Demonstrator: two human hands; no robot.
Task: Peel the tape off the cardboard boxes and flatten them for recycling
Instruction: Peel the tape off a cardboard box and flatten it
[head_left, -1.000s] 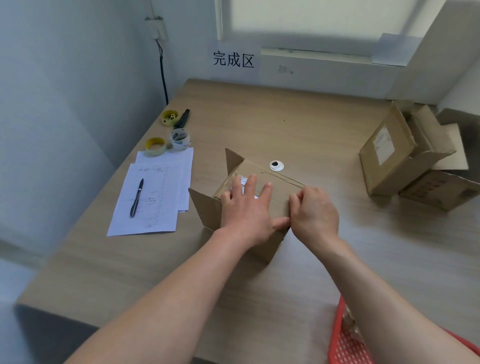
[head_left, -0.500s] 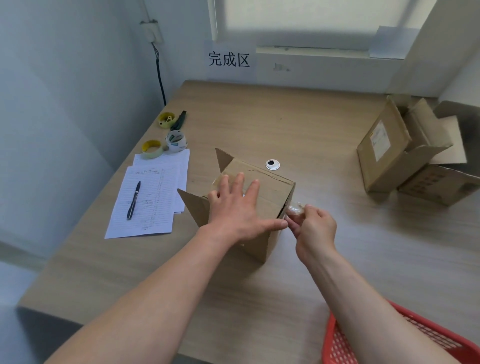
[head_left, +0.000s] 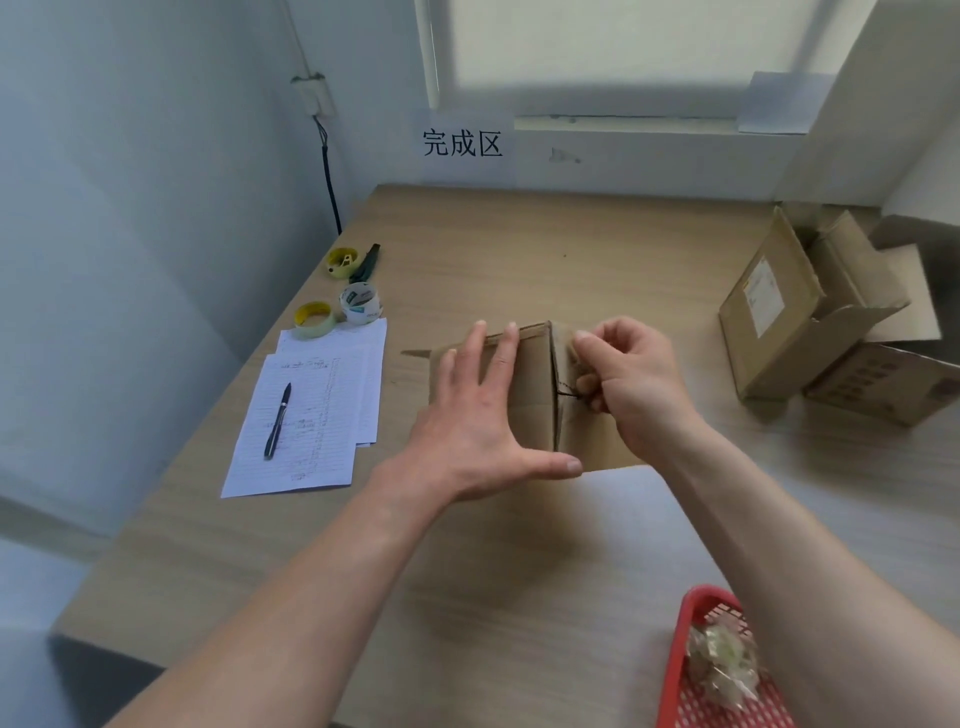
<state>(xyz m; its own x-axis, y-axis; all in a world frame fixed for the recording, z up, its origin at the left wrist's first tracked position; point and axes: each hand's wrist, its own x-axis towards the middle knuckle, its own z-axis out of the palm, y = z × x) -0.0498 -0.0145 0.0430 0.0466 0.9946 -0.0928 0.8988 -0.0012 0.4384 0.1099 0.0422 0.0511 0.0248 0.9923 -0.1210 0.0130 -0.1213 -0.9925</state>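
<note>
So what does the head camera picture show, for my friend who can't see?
A person's left hand presses flat on a small cardboard box on a wooden table while the right hand pinches tape at its side. A red basket holds crumpled tape.

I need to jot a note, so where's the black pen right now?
In the head view, the black pen lies on the lined white paper sheets at the wooden table's left side, nearer than the yellow tape roll and left of the left hand.
</note>
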